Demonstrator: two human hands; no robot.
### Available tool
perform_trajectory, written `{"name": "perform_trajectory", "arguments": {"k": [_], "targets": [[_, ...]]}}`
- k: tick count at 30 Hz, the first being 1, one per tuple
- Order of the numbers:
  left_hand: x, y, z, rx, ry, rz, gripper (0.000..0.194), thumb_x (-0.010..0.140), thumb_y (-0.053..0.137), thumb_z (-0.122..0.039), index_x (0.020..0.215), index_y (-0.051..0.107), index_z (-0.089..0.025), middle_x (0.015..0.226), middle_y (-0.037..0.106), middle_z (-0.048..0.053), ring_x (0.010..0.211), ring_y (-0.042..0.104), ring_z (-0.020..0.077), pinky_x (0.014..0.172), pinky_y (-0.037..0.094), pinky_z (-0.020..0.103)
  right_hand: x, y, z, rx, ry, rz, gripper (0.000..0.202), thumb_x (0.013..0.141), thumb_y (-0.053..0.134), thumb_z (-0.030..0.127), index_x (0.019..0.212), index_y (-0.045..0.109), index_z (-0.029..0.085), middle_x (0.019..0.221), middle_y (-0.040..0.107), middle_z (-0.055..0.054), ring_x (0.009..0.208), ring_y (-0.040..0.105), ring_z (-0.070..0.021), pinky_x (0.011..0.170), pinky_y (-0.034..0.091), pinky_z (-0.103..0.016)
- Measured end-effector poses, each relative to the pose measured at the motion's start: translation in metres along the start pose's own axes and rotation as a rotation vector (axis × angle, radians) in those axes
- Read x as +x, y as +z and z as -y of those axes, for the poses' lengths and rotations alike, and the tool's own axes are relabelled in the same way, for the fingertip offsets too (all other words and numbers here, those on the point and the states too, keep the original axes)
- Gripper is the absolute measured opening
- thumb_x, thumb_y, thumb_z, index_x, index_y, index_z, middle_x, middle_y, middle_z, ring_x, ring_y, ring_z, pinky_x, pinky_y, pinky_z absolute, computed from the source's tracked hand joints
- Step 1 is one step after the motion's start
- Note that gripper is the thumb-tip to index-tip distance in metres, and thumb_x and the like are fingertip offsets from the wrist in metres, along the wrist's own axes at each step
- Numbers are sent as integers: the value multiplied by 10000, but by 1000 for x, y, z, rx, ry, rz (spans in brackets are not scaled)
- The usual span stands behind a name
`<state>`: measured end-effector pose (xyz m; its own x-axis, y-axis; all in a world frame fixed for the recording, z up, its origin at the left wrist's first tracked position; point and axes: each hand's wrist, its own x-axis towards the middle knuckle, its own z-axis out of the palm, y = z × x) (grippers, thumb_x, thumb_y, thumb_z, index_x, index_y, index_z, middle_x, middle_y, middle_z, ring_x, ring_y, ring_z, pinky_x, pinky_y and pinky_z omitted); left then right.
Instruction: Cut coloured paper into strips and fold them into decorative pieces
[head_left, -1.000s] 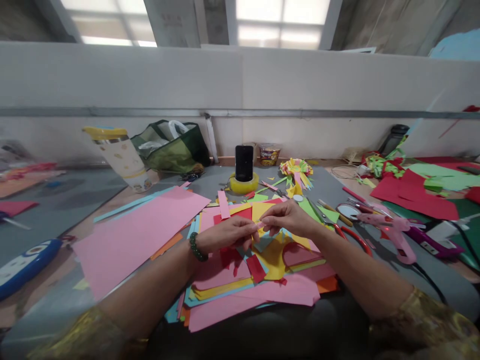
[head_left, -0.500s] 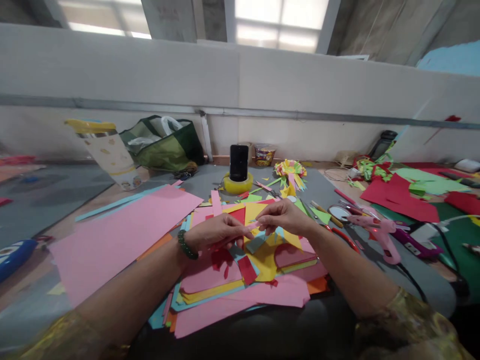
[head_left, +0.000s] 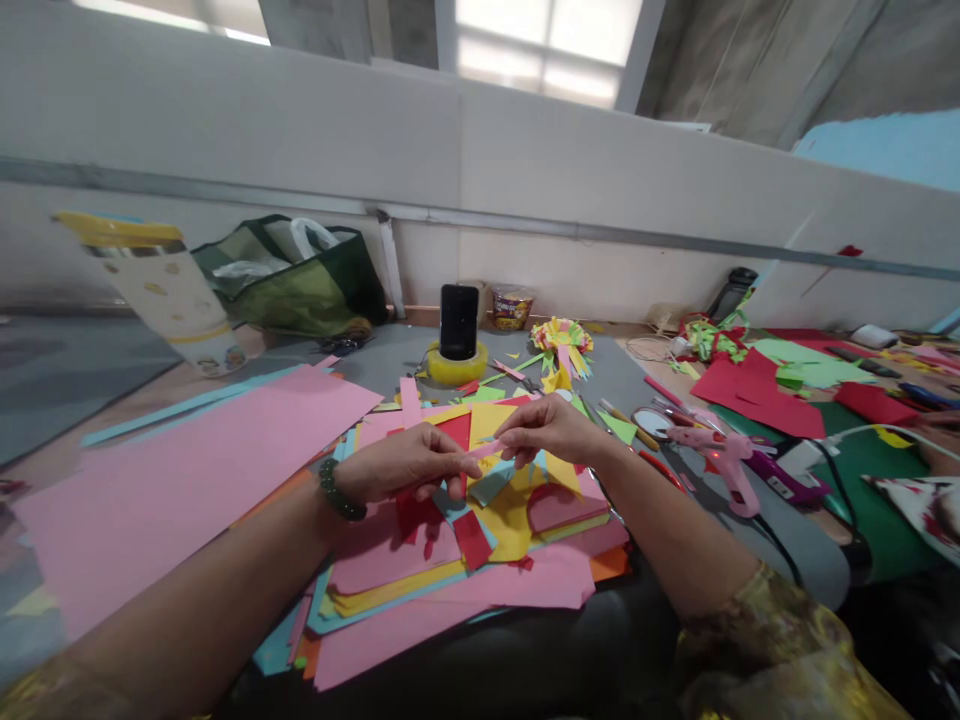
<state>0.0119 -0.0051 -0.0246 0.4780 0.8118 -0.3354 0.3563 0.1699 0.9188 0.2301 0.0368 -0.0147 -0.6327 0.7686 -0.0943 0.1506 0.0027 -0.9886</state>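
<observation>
Between my two hands stretches a short pink paper strip (head_left: 486, 451), held above a pile of coloured paper. My left hand (head_left: 409, 462), with a dark green bead bracelet (head_left: 339, 490) at the wrist, pinches the strip's left end. At its right end, the thumb and fingertips of my right hand (head_left: 546, 430) are closed on it. Beneath lie yellow paper (head_left: 514, 525), a small red piece (head_left: 472, 540) and stacked pink sheets (head_left: 390, 555). The fingers partly hide the strip's ends.
A large pink sheet (head_left: 195, 470) lies to the left, near a tall tumbler (head_left: 169, 300). Behind the pile stand a phone (head_left: 458, 322) on a yellow tape roll (head_left: 456, 368) and a paper flower (head_left: 562, 345). A pink glue gun (head_left: 720, 455) with its cord lies on the right.
The view has turned slightly to the right, so the scene sits further left. Both hands keep their pinch on the pink strip, with little change in their pose.
</observation>
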Motion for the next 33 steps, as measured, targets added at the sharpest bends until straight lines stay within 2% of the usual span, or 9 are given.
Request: {"name": "perform_trajectory", "arguments": {"k": [5, 11, 15, 20, 25, 33], "targets": [[0, -3, 1, 73, -10, 11, 430, 699, 708, -561, 612, 723, -140, 349, 459, -33, 315, 302, 42, 370, 240, 196, -1, 0, 0, -14, 1, -4, 428, 527, 840, 500, 699, 727, 124, 586, 702, -16, 467, 635, -101, 483, 528, -216], [-2, 3, 0, -56, 39, 63, 480, 689, 686, -629, 729, 731, -153, 568, 651, 24, 346, 374, 42, 362, 289, 181, 0, 3, 0, -20, 14, -5, 432, 520, 833, 522, 672, 720, 133, 568, 692, -8, 461, 628, -95, 473, 516, -200], [-3, 10, -3, -92, 18, 55, 506, 712, 653, -648, 633, 667, -148, 568, 652, 35, 380, 463, 71, 386, 363, 187, 0, 7, -1, -24, 25, 25, 429, 534, 829, 520, 680, 724, 131, 585, 699, -15, 475, 635, -100, 478, 516, -203], [-2, 10, -3, -69, 39, 0, 400, 697, 714, -550, 694, 699, -150, 558, 654, 15, 385, 483, 72, 409, 377, 189, -1, 3, -3, -31, 26, 22, 446, 550, 820, 534, 708, 725, 128, 592, 701, -17, 481, 639, -104, 489, 521, -209], [-2, 7, -5, -65, 16, -10, 319, 699, 740, -459, 623, 706, -151, 546, 658, 18, 406, 534, 86, 431, 417, 191, 0, -2, -3, -50, 20, 27, 476, 555, 815, 550, 735, 728, 119, 620, 711, -33, 489, 643, -113, 511, 535, -234], [0, 5, -5, -149, -31, -46, 238, 620, 824, -354, 572, 721, -145, 503, 640, 11, 369, 493, 62, 377, 364, 167, -4, -6, 5, -71, 19, -27, 435, 550, 828, 521, 709, 731, 128, 591, 710, -27, 469, 634, -104, 487, 527, -218]]}}
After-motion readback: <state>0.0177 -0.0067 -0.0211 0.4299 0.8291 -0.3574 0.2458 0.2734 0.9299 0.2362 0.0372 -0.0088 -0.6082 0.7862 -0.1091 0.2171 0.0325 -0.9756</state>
